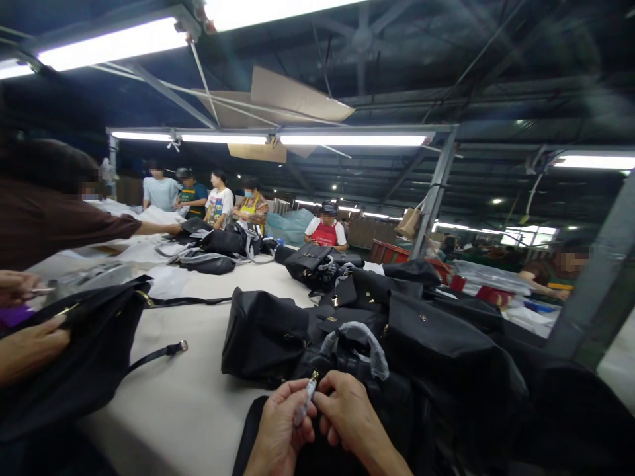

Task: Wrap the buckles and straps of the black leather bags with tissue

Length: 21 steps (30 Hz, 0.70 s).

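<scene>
Near the bottom centre, my left hand [284,423] pinches a small wrapped strap end [304,403] with gold-coloured hardware at its tip. My right hand [347,408] is right beside it, fingers curled and pressed together at the wrapped piece; what lies between those fingers is too small to make out. Both hands are above a black bag [397,396] whose handle [364,334] is wrapped in clear plastic. Another black bag [265,334] lies just beyond my left hand.
At the left, a co-worker's hands hold a black bag [94,350] over the pale table [198,350]. More black bags [446,337] are heaped on the right. A metal post [595,264] stands at the right; several people work across the table.
</scene>
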Motion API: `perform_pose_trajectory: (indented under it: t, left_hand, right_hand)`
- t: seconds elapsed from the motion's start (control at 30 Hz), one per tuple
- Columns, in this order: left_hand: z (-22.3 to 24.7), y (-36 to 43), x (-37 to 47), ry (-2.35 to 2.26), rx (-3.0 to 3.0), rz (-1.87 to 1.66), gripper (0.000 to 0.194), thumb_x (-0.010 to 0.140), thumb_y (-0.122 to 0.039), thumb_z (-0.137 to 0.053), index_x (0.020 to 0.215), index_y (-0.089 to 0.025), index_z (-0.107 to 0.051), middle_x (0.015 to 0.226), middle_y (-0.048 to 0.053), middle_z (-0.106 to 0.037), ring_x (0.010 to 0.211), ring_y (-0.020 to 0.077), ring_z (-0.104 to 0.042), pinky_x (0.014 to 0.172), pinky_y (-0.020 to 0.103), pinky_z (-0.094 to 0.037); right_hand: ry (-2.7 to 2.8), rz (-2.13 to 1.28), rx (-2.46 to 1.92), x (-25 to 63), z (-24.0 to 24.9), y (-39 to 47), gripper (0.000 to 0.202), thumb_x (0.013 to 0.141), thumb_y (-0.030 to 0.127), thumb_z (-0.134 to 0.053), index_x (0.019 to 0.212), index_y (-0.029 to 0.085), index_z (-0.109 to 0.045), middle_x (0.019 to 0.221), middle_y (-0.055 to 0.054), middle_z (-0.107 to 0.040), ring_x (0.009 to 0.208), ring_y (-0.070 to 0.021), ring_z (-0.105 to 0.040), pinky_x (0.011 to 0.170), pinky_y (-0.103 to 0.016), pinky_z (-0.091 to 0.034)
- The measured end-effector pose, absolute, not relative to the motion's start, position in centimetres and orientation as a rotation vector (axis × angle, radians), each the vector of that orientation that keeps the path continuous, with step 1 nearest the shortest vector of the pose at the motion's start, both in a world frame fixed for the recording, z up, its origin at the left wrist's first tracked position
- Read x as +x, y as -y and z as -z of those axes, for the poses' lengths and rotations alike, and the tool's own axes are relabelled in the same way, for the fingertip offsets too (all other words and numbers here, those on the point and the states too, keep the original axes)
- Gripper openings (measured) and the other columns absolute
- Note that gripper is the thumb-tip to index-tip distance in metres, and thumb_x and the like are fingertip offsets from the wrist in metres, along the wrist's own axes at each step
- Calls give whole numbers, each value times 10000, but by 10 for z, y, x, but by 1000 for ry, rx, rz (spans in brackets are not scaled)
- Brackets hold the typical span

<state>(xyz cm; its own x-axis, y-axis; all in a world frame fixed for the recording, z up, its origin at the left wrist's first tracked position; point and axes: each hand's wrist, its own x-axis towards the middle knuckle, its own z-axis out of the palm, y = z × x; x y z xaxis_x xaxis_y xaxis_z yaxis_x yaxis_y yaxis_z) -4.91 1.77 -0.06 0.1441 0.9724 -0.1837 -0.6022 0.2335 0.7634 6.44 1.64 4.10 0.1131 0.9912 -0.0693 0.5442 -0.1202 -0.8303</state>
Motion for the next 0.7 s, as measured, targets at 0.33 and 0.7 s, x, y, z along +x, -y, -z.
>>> perform_pose_trajectory:
  t: [0.33, 0.7]
  left_hand:
    - [-3, -7, -47, -772, 848, -1324, 413, 554, -399, -770, 820, -105, -653, 477, -32, -587, 332, 60, -430, 334, 177, -337]
    - [10, -8, -51, -876, 926, -1267, 546, 637, -634, -707, 851, -160, -542, 543, -20, -620, 444, 118, -580, 426, 204, -466]
  right_hand:
    - [1269, -1319, -1419, 67, -48, -4, 349, 724, 431, -585, 507, 163, -533, 382, 63, -451, 282, -12, -261, 314, -169, -133]
    - [710, -1439, -1141, 48, -26, 1, 665, 295, 636, -851, 615, 200, -464, 326, 172, -302, 296, 25, -162, 308, -129, -98]
